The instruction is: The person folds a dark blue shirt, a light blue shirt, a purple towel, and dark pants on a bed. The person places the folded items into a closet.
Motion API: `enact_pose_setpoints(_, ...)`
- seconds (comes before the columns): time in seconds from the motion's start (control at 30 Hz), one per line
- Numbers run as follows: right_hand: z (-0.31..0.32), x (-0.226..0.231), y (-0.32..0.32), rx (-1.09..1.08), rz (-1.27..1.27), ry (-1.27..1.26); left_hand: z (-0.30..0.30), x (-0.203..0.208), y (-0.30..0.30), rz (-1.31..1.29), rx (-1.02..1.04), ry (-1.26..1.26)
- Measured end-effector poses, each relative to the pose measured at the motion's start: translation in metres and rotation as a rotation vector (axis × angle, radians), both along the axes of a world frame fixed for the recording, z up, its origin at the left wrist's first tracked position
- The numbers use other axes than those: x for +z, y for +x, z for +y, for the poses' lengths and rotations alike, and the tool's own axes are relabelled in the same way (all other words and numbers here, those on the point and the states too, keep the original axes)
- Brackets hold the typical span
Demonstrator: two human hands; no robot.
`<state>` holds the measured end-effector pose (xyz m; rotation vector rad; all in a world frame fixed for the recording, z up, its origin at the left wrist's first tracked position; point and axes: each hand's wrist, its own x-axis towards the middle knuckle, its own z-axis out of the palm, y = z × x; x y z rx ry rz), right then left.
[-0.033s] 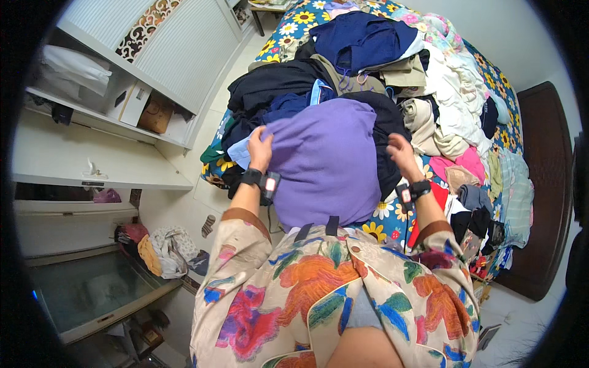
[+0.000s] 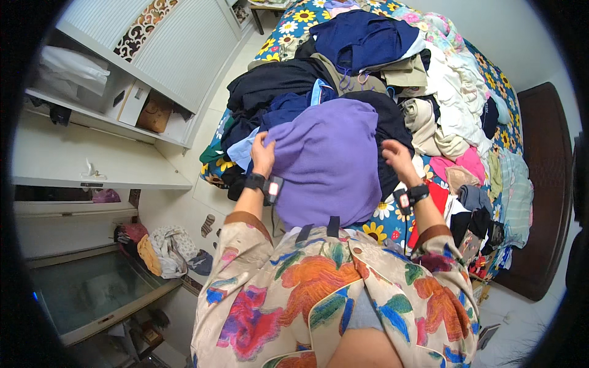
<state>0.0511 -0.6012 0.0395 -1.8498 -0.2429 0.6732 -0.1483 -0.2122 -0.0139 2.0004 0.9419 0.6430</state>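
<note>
- While its floral print shows in patches, the bed (image 2: 384, 213) is mostly covered by heaped clothing (image 2: 279, 83).
- White wardrobe (image 2: 184, 58) at left, with sliding doors and open compartments.
- Dark brown headboard (image 2: 546, 184) at right, by a pale wall (image 2: 497, 40).
- Purple garment (image 2: 328, 162) spread at the bed's near side, between the hands.
- Left hand's grip (image 2: 262, 153): closed on the purple garment's upper left edge.
- Right hand's grip (image 2: 397, 158): fingers parted over black cloth (image 2: 389, 119), beside the garment's right edge; contact cannot be told.
- Striped sock (image 2: 208, 225) on pale floor tiles (image 2: 210, 126).
</note>
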Motion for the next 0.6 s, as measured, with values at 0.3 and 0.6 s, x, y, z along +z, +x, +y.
enact_pose_setpoints(0.3, 0.145, 0.043, -0.101, 0.342, -0.070, 0.217, -0.070, 0.042, 0.003, -0.343, -0.170, -0.737)
enact_pose_setpoints(0.6, 0.204, 0.011, -0.094, 0.059, 0.413, 0.391, -0.065, 0.061, 0.005, -0.241, -0.301, -0.709)
